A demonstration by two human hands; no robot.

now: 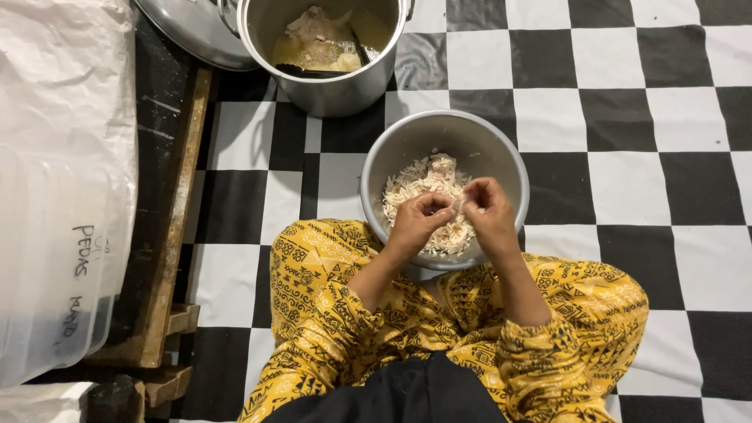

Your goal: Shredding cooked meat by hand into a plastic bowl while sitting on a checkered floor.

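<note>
Pale shredded meat (pixel 427 200) lies heaped in the round grey metal bowl (pixel 501 160) on the black-and-white checked floor mat (pixel 627 94), against your yellow patterned trousers (pixel 313 290). Your left hand (pixel 419 222) and right hand (pixel 489 213) meet above it, fingertips pinching one shred together. Steel stockpot (pixel 329 90) of broth sits just beyond.

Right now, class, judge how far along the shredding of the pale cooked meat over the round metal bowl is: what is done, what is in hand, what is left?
Done: a pile of pale shredded meat lies in the round metal bowl. In hand: the left hand and right hand pinch a small piece above it. Left: a whole chunk on the shreds, and more meat in broth in the tall steel pot.
</note>
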